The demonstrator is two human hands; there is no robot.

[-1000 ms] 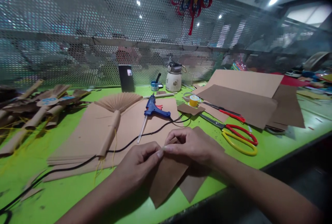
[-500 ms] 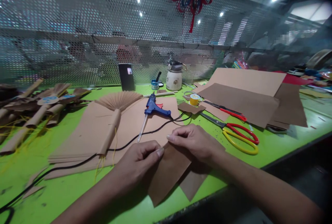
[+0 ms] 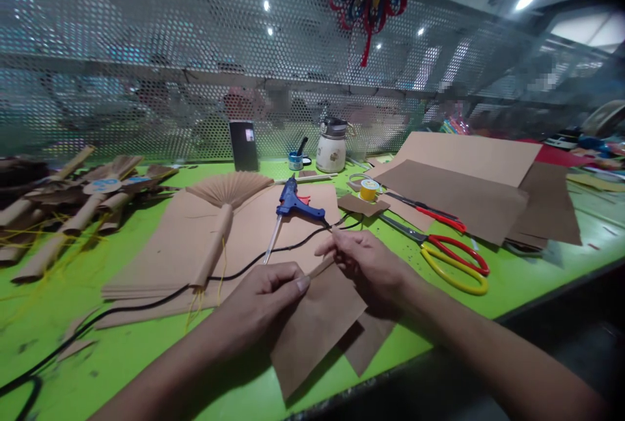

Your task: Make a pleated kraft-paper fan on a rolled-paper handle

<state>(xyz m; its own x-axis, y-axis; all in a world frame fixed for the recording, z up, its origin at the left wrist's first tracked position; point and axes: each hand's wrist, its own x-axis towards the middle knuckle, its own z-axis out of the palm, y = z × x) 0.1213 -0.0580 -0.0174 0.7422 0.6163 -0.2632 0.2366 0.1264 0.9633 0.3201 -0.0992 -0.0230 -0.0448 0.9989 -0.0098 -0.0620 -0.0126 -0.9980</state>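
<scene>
A piece of brown paper (image 3: 319, 323) slants between my hands, its upper edge turned into a narrow fold. My left hand (image 3: 273, 294) pinches the left end of that fold between thumb and fingers. At the fold's right end, my right hand (image 3: 364, 258) has its fingers bent around the edge, with thumb and forefinger close together. Beneath lies another brown paper piece (image 3: 366, 343), partly hidden by the held one. A blue glue gun (image 3: 295, 203) rests just beyond my hands. To the left, a pleated paper fan with a rolled handle (image 3: 212, 245) lies on stacked paper sheets (image 3: 151, 258).
Two pairs of scissors (image 3: 454, 255) lie to the right, near a yellow tape roll (image 3: 368, 189). Large brown sheets (image 3: 454, 193) are behind them. A black cord (image 3: 146, 307) crosses the green table (image 3: 161, 356). Finished-looking paper fans (image 3: 81, 206) are piled at left. A bottle (image 3: 331, 148) stands at the back.
My right hand has slid away from my left along the paper's upper edge, toward the far right. The held paper has tilted and shows more of its face. My left hand keeps its pinch.
</scene>
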